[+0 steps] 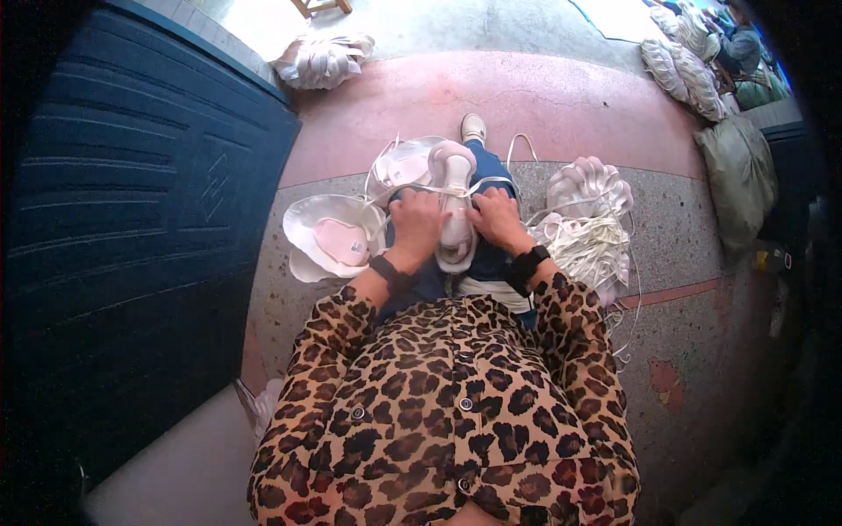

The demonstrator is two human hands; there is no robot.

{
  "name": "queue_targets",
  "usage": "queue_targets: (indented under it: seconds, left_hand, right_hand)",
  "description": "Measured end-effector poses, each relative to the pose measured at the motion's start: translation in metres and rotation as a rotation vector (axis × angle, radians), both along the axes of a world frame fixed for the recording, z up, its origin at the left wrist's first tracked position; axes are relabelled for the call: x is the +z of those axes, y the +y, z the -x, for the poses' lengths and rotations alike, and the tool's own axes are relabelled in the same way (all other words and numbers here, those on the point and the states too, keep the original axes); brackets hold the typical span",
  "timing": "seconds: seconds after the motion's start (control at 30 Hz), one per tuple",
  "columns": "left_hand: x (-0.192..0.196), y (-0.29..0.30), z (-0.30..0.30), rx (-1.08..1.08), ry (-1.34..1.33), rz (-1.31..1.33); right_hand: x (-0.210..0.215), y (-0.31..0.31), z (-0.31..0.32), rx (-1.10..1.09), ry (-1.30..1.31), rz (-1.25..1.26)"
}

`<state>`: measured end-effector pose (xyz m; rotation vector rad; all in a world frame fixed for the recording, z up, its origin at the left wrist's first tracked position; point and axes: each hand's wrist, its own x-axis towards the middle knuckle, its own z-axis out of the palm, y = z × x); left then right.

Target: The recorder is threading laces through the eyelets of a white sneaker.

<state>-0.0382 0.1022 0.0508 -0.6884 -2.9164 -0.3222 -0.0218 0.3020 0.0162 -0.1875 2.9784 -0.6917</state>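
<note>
Between my knees stands a narrow bundle of pale pink and white padded pieces, pinched in at its middle. A thin white tie runs round that middle. My left hand is closed at the bundle's left side, on the tie. On the other side my right hand has its fingers closed on the tie too. The fingertips are partly hidden. To the left lies an opened shiny white piece with a pink pad and a small label. Just beyond it is a similar white and pink piece.
A heap of loose white ties lies right of my leg, below a fanned shiny bundle. Another bundle sits by the dark blue door. Large filled sacks line the right side, with a person beyond.
</note>
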Motion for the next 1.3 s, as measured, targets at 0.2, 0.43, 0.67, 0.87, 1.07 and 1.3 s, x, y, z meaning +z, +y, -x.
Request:
queue_targets:
  seconds: [0.2, 0.43, 0.67, 0.87, 1.07, 1.3]
  left_hand:
    - [-0.009, -0.004, 0.0, 0.03, -0.055, 0.129]
    - [-0.04, -0.007, 0.016, 0.034, -0.335, -0.15]
    - [-0.046, -0.015, 0.026, -0.029, -0.49, -0.373]
    - [-0.022, -0.01, 0.022, -0.055, -0.529, -0.591]
    - [-0.006, 0.003, 0.041, -0.147, -0.207, -0.446]
    - [-0.021, 0.068, 0.118, -0.331, -0.573, -0.19]
  right_hand:
    - [-0.017, 0.001, 0.002, 0.007, 0.013, 0.048]
    - [-0.023, 0.012, -0.001, 0.026, 0.124, 0.239]
    - [-0.025, 0.013, -0.002, -0.007, 0.173, 0.347]
    - [-0.03, 0.012, -0.004, -0.026, 0.235, 0.443]
    - [-0.019, 0.009, -0.013, -0.064, 0.206, 0.456]
    - [-0.019, -0.008, -0.012, -0.077, 0.275, 0.373]
